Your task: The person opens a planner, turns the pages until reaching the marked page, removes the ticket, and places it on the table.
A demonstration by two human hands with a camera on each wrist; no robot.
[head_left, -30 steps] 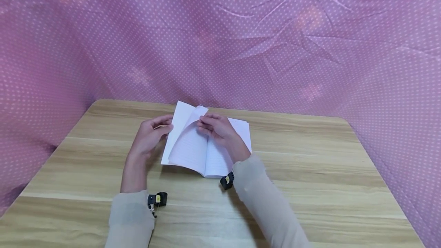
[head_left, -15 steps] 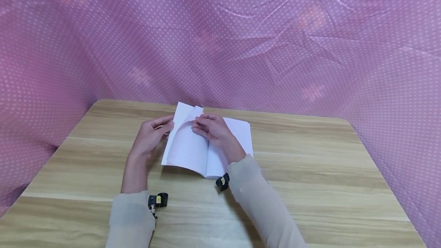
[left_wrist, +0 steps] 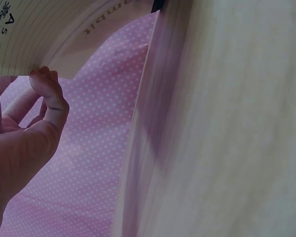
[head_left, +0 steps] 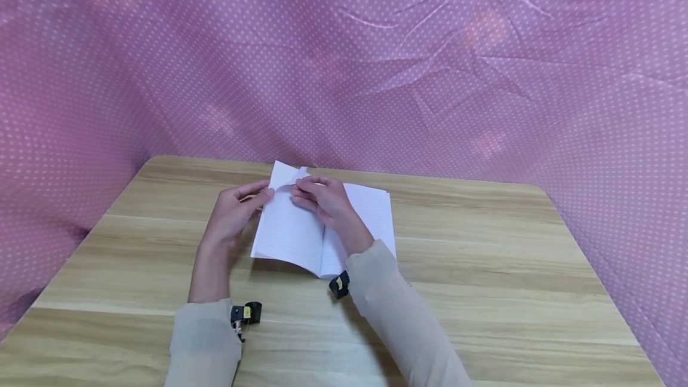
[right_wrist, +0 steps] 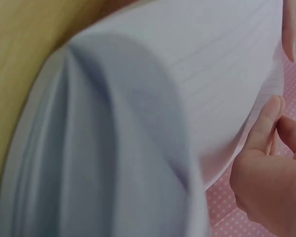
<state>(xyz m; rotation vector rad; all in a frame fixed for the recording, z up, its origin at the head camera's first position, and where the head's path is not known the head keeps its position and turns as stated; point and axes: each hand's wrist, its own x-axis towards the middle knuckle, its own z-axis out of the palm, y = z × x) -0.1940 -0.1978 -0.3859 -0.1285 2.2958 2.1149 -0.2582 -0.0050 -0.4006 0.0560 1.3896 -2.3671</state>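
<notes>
An open notebook (head_left: 301, 232) with ruled white pages is seen lying near the middle of the head view, on a light wooden bench (head_left: 484, 267) whose far edge meets a pink cloth with white dots (head_left: 430, 64) filling the upper part of the frame. The right hand (head_left: 322, 199) is laid across the notebook's upper middle, and the top corner of a page (head_left: 292, 177) is pinched between its curled fingers and thumb, that corner being lifted and bent. The left hand (head_left: 236, 211) is placed at the notebook's left edge, its fingertips touching the paper there; in the left wrist view a curled finger (left_wrist: 52, 98) is seen pressed against the edge of a lined sheet (left_wrist: 34, 29) at the upper left, so the sheet appears to be held, though the thumb's hold cannot be made out fully. On that sheet, printing is partly shown: "A5" at the far upper left, and a fragment of a word ending in "ple" or similar, too cut off to be read with certainty. In the right wrist view, curved, faintly ruled pages (right_wrist: 187, 89) fill most of the frame, with the fingers (right_wrist: 264, 123) at the lower right gripping the page edge. Pale sleeves (head_left: 408, 321) and small black wrist-worn devices (head_left: 246, 313) are seen low in the head view.
</notes>
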